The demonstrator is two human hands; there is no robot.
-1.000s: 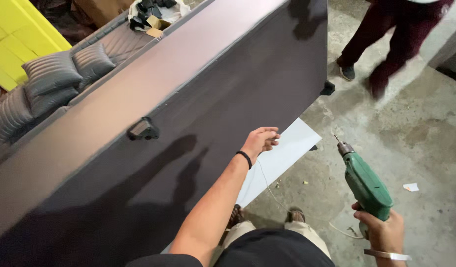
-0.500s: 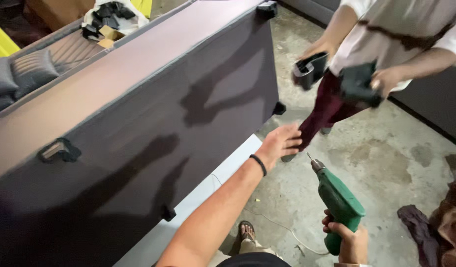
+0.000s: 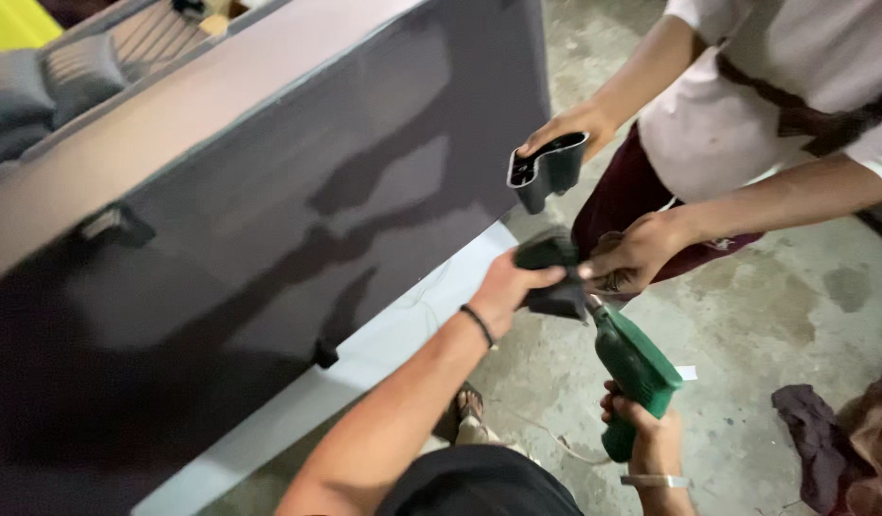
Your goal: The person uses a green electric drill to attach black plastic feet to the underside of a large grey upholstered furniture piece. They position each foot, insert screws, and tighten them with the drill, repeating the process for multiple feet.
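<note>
The left hand [image 3: 503, 287], empty a moment ago, has reached the co-worker's hand [image 3: 632, 253], fingers closing on a black plastic foot [image 3: 551, 272]; right hand [image 3: 646, 435] fingers stay wrapped around the green drill [image 3: 632, 368].

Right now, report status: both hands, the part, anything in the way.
Left hand gripping black plastic furniture foot, co-worker's hand on it too. Right hand holding green power drill. Dark upholstered panel close left.
</note>
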